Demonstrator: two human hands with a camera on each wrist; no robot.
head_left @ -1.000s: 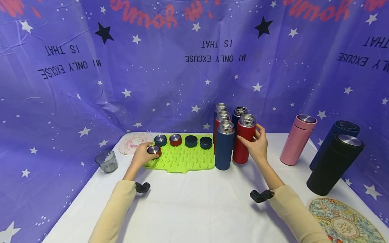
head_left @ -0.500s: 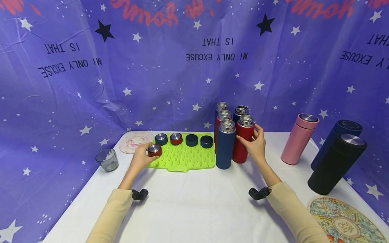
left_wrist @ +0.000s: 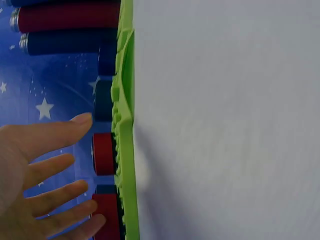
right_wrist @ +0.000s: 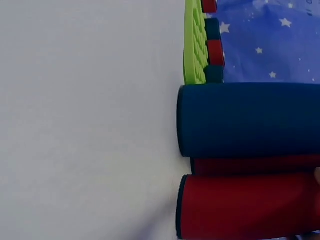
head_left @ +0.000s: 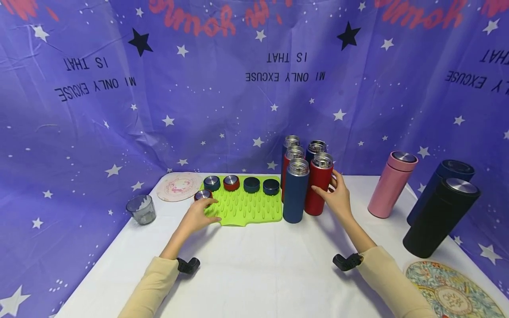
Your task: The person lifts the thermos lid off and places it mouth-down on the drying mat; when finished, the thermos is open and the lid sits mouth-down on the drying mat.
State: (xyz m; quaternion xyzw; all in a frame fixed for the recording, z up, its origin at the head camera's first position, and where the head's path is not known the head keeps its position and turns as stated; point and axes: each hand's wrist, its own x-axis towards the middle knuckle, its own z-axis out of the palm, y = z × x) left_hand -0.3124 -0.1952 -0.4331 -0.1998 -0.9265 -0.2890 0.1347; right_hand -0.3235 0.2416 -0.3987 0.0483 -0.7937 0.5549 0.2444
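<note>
My left hand (head_left: 197,214), fingers spread, is just in front of a red flask lid (head_left: 203,194) with a steel top at the left end of the green mat (head_left: 246,210). In the left wrist view, its fingertips overlap that red lid (left_wrist: 106,217); nothing is held. My right hand (head_left: 337,196) is at a lidless red vacuum flask (head_left: 315,190), thumb across its front and fingers at its right side. Beside it stands a blue flask (head_left: 293,198). In the right wrist view, the red flask (right_wrist: 245,207) fills the bottom, with only a fingertip at the edge.
Behind are more open flasks, including a red one (head_left: 285,168) and a dark blue one (head_left: 312,154). Several lids line the mat's back edge. A glass cup (head_left: 142,212) stands left; a pink flask (head_left: 391,187) and a black flask (head_left: 433,221) stand right, near a patterned round mat (head_left: 449,289).
My left hand has let go of the red lid and drawn toward me, its fingers opening. The lid stays on the mat. My right hand has slipped slightly lower on the red flask.
</note>
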